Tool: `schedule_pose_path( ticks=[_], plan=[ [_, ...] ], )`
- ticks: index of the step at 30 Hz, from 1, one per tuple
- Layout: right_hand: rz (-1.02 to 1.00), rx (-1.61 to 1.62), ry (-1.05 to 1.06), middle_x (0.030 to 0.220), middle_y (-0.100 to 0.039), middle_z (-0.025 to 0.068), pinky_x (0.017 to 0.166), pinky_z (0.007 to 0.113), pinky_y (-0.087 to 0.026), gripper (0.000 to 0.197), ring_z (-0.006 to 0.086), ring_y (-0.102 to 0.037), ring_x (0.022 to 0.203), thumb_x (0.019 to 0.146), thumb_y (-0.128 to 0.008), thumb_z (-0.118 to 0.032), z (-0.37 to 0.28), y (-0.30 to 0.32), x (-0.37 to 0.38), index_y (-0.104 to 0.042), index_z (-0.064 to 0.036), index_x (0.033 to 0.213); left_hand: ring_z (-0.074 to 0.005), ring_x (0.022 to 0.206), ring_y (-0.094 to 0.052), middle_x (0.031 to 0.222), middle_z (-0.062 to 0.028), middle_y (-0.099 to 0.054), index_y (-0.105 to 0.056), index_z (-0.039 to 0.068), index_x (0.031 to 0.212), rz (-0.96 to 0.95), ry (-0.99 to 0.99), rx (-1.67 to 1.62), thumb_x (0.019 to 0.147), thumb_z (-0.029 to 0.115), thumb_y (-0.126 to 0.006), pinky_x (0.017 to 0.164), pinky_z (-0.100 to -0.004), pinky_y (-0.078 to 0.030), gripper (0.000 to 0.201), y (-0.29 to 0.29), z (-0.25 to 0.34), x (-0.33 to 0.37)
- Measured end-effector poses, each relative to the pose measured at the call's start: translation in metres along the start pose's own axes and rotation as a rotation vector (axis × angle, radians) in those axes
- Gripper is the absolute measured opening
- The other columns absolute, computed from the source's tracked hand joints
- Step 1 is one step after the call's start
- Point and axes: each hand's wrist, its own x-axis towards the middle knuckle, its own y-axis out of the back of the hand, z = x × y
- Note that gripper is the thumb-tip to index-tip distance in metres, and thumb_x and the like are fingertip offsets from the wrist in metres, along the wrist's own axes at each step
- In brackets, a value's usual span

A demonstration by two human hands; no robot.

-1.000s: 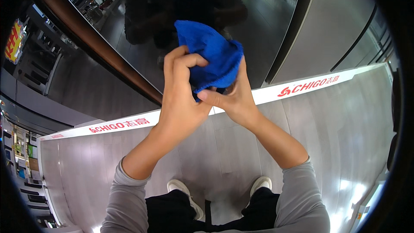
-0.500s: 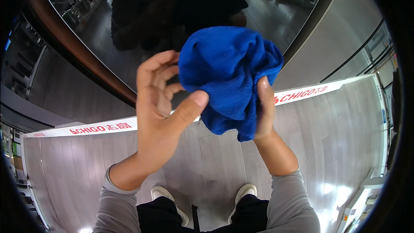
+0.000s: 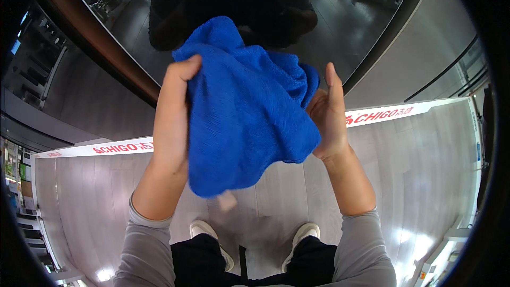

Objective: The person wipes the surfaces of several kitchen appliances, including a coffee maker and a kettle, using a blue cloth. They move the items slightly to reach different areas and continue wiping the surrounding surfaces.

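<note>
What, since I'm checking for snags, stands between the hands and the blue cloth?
Nothing visible: the left hand grips the blue cloth at its upper-left edge; the right hand, partly hidden, is at the cloth's right side.

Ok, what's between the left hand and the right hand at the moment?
The head view shows the blue cloth spread between the left hand and the right hand, covering part of each.

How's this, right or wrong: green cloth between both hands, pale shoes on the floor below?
Wrong on colour: the head view shows a blue cloth, not green. The rest holds: it is between the left hand and the right hand, pale shoes on the floor below.
</note>
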Motion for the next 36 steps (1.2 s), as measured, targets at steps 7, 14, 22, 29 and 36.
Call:
schedule_pose_path(
  ticks=[7,14,22,29,36],
  plan=[
    [-0.156,-0.773,0.238,0.086,-0.063,0.0136,0.077,0.032,-0.052,0.063,0.0216,-0.063,0.08,0.077,-0.069,-0.055,-0.013,-0.001,-0.019,-0.057,-0.0005,0.107,-0.0218,0.084,-0.06,0.091,-0.0069,-0.06,-0.06,0.008,0.098,-0.116,-0.039,-0.175,0.087,0.045,-0.058,0.08,-0.0392,-0.052,0.039,0.031,0.015,0.008],
    [-0.164,-0.742,0.119,0.085,-0.065,0.0116,0.069,0.025,-0.051,0.031,0.016,-0.063,0.073,0.077,-0.077,-0.013,-0.024,-0.001,-0.022,-0.062,0.0028,0.098,-0.0215,0.084,-0.06,0.092,-0.0072,-0.062,-0.06,0.007,0.097,-0.058,-0.14,-0.18,0.086,0.041,-0.059,0.081,-0.0353,-0.051,0.036,0.028,0.023,0.01],
    [-0.124,-0.599,0.671,0.096,-0.064,0.0092,0.071,0.028,-0.05,0.009,0.0117,-0.059,0.079,0.087,-0.058,-0.011,-0.045,0.006,-0.026,-0.062,-0.0042,0.09,-0.0257,0.087,-0.061,0.097,-0.0094,-0.063,-0.061,0.007,0.107,-0.202,-0.026,-0.253,0.086,0.037,-0.056,0.081,-0.0398,-0.052,0.038,0.038,0.022,0.015],
    [-0.197,-0.131,-0.041,0.136,-0.047,0.0208,0.108,0.057,-0.029,0.091,0.0404,-0.037,0.13,0.073,-0.072,-0.057,0.006,0.005,-0.003,-0.037,-0.0056,0.139,-0.0288,0.092,-0.06,0.104,-0.0106,-0.061,-0.06,0.01,0.111,-0.19,0.116,-0.34,0.087,0.04,-0.053,0.082,-0.0435,-0.051,0.039,0.02,0.007,0.01],
    [-0.287,-0.048,-0.055,0.129,-0.055,0.0209,0.103,0.053,-0.037,0.077,0.0381,-0.052,0.118,0.067,-0.08,-0.025,-0.003,0.035,-0.001,-0.048,-0.0007,0.132,-0.0283,0.095,-0.06,0.111,-0.0135,-0.06,-0.055,0.006,0.121,-0.103,0.095,-0.169,0.086,0.043,-0.057,0.084,-0.0424,-0.05,0.051,0.015,0.012,0.0]
  ],
)
